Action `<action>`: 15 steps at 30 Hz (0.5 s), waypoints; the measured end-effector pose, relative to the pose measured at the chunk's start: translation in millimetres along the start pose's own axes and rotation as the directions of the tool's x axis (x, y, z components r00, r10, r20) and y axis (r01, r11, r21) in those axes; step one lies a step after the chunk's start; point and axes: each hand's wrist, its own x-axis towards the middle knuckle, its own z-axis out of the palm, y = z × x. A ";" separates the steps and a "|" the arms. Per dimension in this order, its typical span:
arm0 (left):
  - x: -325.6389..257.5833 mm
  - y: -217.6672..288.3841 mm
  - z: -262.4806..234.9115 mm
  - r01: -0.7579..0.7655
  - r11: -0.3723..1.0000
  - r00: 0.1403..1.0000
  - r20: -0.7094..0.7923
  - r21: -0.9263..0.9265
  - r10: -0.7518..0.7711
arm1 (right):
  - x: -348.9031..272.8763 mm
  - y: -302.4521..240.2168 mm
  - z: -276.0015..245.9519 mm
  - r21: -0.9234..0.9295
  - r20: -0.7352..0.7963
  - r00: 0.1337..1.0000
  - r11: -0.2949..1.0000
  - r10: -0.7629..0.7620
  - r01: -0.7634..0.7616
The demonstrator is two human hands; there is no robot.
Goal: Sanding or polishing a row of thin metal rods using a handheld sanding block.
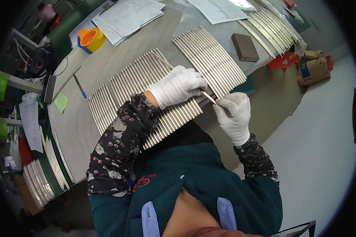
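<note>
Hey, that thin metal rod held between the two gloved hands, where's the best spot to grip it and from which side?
Probably at its ends, pinched from either side. The metal rod is long, thin and smooth, and lies roughly level above the table edge. The left hand already covers one end, and the right hand pinches the other between fingertips. A mid-span grip would likely let it pivot.

Far end of the grey bench (87,130) has an orange and yellow tape roll (91,39) just beside a stack of printed paper sheets (126,17). A dark brown rectangular block (245,47) lies near the right edge, a blue pen (80,87) and a green sticky note (61,102) over left. Brown paper sacks (313,69) sit on the floor beside a red plastic stool (283,61).
</note>
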 end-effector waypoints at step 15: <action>-0.3 -1.4 2.9 0.127 0.992 0.991 0.033 -0.017 -0.127 | 73.5 140.1 29.4 -0.726 0.115 0.822 0.612 0.557 -0.313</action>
